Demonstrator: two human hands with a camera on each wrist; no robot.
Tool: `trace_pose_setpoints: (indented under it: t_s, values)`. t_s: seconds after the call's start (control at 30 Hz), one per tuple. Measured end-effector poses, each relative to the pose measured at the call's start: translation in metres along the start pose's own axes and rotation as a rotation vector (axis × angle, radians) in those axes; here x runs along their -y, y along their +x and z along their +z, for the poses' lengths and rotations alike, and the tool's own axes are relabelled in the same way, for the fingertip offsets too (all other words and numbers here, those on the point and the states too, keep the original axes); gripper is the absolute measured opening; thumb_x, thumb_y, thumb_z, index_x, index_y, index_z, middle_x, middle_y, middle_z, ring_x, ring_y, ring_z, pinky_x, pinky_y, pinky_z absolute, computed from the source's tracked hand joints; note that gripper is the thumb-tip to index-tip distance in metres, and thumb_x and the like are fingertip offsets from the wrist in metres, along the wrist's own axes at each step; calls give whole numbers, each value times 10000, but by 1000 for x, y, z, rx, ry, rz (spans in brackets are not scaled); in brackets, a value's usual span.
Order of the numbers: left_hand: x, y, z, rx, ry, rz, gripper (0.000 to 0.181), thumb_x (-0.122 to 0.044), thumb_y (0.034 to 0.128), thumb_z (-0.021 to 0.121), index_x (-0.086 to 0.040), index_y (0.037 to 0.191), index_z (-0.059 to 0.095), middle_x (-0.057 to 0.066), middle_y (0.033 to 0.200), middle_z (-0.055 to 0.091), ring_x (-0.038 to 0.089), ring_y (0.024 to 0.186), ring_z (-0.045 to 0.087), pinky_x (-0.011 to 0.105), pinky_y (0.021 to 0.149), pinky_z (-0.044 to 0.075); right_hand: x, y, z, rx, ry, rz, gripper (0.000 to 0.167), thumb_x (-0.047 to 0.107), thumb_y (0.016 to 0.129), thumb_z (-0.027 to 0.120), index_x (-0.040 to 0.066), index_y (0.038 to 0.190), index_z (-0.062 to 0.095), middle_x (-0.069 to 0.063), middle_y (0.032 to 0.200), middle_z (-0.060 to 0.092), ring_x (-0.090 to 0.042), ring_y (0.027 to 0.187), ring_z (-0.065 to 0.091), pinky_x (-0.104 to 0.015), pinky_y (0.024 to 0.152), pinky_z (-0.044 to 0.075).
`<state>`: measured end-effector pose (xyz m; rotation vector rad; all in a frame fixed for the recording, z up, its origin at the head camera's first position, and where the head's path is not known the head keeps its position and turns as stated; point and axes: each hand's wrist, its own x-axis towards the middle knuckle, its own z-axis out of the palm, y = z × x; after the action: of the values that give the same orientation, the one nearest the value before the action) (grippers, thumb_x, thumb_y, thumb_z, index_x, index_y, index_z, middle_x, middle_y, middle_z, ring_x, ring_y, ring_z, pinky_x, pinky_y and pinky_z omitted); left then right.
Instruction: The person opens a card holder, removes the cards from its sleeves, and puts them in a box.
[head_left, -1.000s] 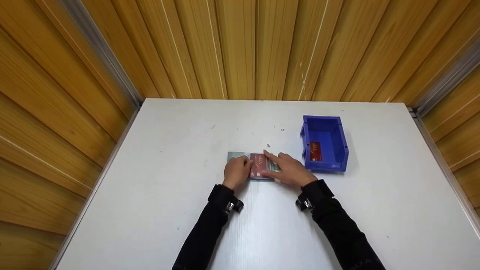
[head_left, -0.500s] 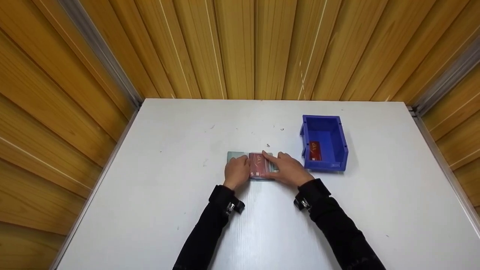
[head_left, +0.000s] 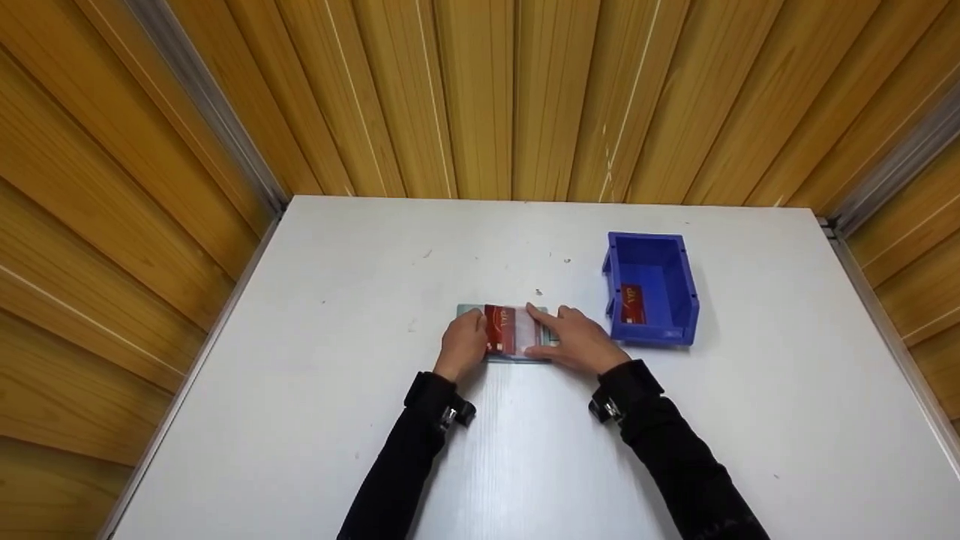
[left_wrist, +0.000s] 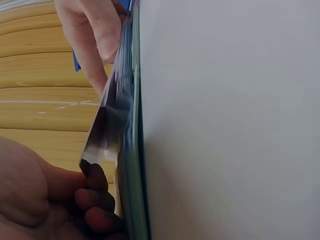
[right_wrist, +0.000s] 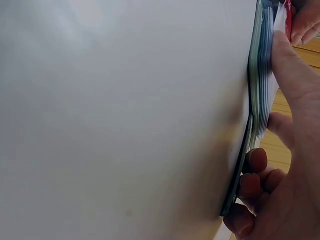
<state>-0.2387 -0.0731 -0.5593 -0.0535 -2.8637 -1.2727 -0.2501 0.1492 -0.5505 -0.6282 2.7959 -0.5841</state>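
Looking at a red card right on top of a little card booklet, out on the white table. Pinched at its left edge by the left hand, thumb and fingertips closed up on it, so way nearer to that hand, no contest. Tipped too, going by the left wrist view: left edge lifted off the pages, right side slanting down toward a clear sleeve. No telling about that right edge, inside the plastic or just against it. Longer near-to-far than side-to-side, so crosswise to the line between the hands, and crosswise to the booklet as well. Over at the booklet's right end, a right hand: thumb and one finger spread in a V over the sleeve, the rest curled round the cover's edge in the right wrist view. Not on the card as far as visible, just beside it, with a strip of plastic in between. Would call that left-to-right order the key bit, honestly: pinch, card, sleeve, right fingers. Also worth a mention, a second red card in the blue bin, off to the right, touched by neither hand.
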Motion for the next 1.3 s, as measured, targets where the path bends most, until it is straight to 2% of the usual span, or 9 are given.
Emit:
trace_pose_setpoints:
  t_s: [0.23,0.37,0.5,0.7,1.0,1.13,1.3]
  values:
    - [7,-3,-12,18,-17,-54,281,-113,1081,458,-59,812,523,13,725,410,193,710,438,328,676,374,-1,0,0,17,8,14,891,646,878,707,294,1615,351,-129,1077,555,-228,888,492,-394,777,454]
    - [11,-3,-18,9,-28,-45,268,-113,1084,453,-40,841,539,19,745,410,207,739,450,349,709,393,-1,-1,0,15,8,9,883,638,885,705,291,1616,352,-141,1098,565,-235,906,503,-411,791,469]
    - [11,-3,-23,-2,-31,-45,242,-117,1083,457,-33,891,576,23,764,444,212,773,480,370,746,419,-1,-2,-1,18,4,12,880,638,888,701,296,1618,348,-178,1171,583,-266,973,539,-472,867,503]
    - [0,-3,-28,-3,-27,-52,241,-135,1096,459,-37,916,586,18,765,444,188,748,471,334,704,399,0,-1,0,21,-4,16,882,644,886,700,296,1617,350,-155,1135,570,-253,958,513,-445,843,481]
    - [-22,-4,-43,-21,-92,-42,246,-171,1110,457,-52,933,580,22,773,463,170,732,481,293,659,379,0,0,4,37,12,27,905,674,865,707,317,1614,348,-119,1091,554,-231,922,488,-400,796,453]
    - [-28,-3,-47,-23,-119,-17,238,-162,1107,463,-31,960,598,28,782,482,172,740,493,295,660,383,0,1,3,35,8,34,903,675,863,709,318,1612,355,-108,1073,545,-225,910,482,-395,779,443]
    - [-29,-2,-47,-27,-134,20,246,-133,1098,469,19,963,606,23,763,462,172,727,475,297,656,368,2,2,-4,56,11,38,899,654,867,718,313,1615,352,-105,1064,549,-231,913,496,-405,791,455]
